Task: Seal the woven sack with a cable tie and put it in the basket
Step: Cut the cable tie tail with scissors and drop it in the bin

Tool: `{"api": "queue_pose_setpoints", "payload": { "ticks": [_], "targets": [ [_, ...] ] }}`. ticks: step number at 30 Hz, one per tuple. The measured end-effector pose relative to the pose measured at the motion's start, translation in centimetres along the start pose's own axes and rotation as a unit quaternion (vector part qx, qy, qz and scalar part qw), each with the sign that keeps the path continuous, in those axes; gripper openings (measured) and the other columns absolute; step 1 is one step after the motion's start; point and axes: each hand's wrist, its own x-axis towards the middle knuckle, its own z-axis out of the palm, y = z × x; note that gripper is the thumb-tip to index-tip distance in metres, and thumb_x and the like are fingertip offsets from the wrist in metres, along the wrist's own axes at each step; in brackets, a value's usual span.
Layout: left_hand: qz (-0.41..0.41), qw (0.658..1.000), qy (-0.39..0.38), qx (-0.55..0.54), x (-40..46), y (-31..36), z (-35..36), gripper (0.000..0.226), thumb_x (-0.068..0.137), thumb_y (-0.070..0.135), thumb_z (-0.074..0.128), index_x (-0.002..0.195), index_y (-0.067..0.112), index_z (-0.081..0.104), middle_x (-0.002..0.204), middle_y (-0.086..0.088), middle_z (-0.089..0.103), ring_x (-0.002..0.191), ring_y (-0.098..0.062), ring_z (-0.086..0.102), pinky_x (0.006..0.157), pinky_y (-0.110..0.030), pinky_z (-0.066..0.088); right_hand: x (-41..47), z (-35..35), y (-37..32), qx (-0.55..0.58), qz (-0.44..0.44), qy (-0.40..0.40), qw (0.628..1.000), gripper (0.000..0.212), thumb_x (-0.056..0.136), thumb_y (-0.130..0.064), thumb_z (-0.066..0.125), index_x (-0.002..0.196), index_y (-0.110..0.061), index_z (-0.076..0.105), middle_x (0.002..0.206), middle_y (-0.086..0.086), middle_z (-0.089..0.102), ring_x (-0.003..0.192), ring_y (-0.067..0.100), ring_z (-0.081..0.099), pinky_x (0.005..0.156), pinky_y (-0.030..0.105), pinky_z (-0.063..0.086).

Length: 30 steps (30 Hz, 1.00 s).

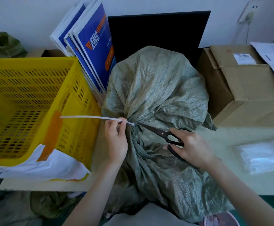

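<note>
A grey-green woven sack point(156, 88) lies on the table, its neck gathered tight at the middle. A white cable tie point(90, 117) circles that neck, and its long tail sticks out leftward over the yellow basket point(35, 98). My left hand point(116, 139) pinches the tail close to the neck. My right hand point(190, 145) grips black scissors point(164, 134), whose blades point at the tie's head on the neck. The basket stands just left of the sack, with orange tape and white paper on its near rim.
Blue-and-white folders point(92, 46) lean between basket and sack. A black panel point(157, 33) stands behind the sack. Cardboard boxes point(247, 88) sit at the right, a clear plastic packet point(263, 157) lies at the near right. Another green sack point(2, 44) rests at the far left.
</note>
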Motion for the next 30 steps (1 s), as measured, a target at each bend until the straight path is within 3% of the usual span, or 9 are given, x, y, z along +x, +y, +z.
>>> {"api": "queue_pose_setpoints", "payload": {
  "ticks": [3, 7, 11, 15, 19, 23, 30],
  "targets": [
    [-0.014, 1.000, 0.001, -0.020, 0.3, 0.3, -0.4, 0.015, 0.092, 0.008, 0.059, 0.099, 0.000, 0.069, 0.103, -0.007, 0.050, 0.089, 0.006, 0.056, 0.081, -0.007, 0.043, 0.6, -0.4, -0.2, -0.032, -0.015, -0.034, 0.999, 0.075, 0.078, -0.068, 0.045, 0.128, -0.014, 0.056, 0.099, 0.007, 0.068, 0.084, 0.030, 0.066, 0.066, 0.036, 0.054],
    [-0.025, 0.999, 0.001, -0.039, 0.7, 0.7, -1.4, 0.009, 0.088, 0.008, 0.064, 0.094, 0.005, 0.071, 0.099, -0.005, 0.050, 0.086, -0.001, 0.059, 0.082, -0.013, 0.047, 1.6, -0.3, -0.3, -0.078, -0.003, -0.084, 0.993, 0.073, 0.082, -0.065, 0.050, 0.139, -0.020, 0.042, 0.114, 0.006, 0.062, 0.100, 0.029, 0.062, 0.076, 0.036, 0.050],
    [-0.038, 0.998, -0.003, -0.042, 0.7, 1.6, -2.1, 0.007, 0.086, 0.006, 0.066, 0.090, 0.003, 0.071, 0.096, -0.008, 0.051, 0.082, 0.004, 0.057, 0.075, -0.006, 0.044, 2.3, 0.5, -0.4, -0.096, 0.002, -0.075, 0.993, 0.069, 0.086, -0.060, 0.049, 0.141, -0.021, 0.039, 0.119, 0.007, 0.060, 0.101, 0.031, 0.062, 0.075, 0.036, 0.050],
    [-0.084, 0.995, -0.005, -0.056, 0.8, 2.4, -2.3, 0.005, 0.085, 0.008, 0.068, 0.088, 0.005, 0.071, 0.091, -0.006, 0.050, 0.075, 0.010, 0.055, 0.067, -0.004, 0.042, 2.7, 1.3, -0.6, -0.107, -0.027, -0.046, 0.993, 0.064, 0.084, -0.054, 0.058, 0.134, -0.014, 0.049, 0.105, 0.010, 0.064, 0.083, 0.032, 0.066, 0.059, 0.035, 0.049],
    [-0.124, 0.989, -0.010, -0.079, 1.1, 2.5, -2.3, 0.010, 0.084, 0.014, 0.070, 0.077, 0.021, 0.070, 0.088, -0.005, 0.053, 0.073, 0.004, 0.054, 0.069, -0.009, 0.042, 2.9, 2.1, -0.1, -0.152, -0.076, -0.011, 0.985, 0.058, 0.075, -0.049, 0.071, 0.116, -0.009, 0.060, 0.079, 0.008, 0.064, 0.056, 0.029, 0.063, 0.042, 0.028, 0.044],
    [-0.157, 0.983, -0.021, -0.096, 1.6, 3.0, -2.2, 0.016, 0.083, 0.018, 0.071, 0.070, 0.027, 0.070, 0.086, -0.010, 0.055, 0.076, -0.012, 0.053, 0.072, -0.022, 0.042, 3.0, 2.9, 0.4, -0.148, -0.100, 0.028, 0.984, 0.055, 0.074, -0.045, 0.074, 0.112, -0.007, 0.061, 0.075, 0.006, 0.063, 0.050, 0.026, 0.060, 0.040, 0.027, 0.043],
    [-0.131, 0.985, -0.076, -0.088, 1.9, 4.5, -2.6, 0.017, 0.083, 0.018, 0.070, 0.069, 0.027, 0.071, 0.080, -0.002, 0.051, 0.067, 0.001, 0.048, 0.071, -0.019, 0.039, 3.4, 3.8, 0.8, -0.088, -0.099, 0.056, 0.990, 0.052, 0.083, -0.050, 0.060, 0.114, -0.008, 0.059, 0.077, 0.006, 0.061, 0.054, 0.028, 0.060, 0.041, 0.030, 0.046]
  ]
}}
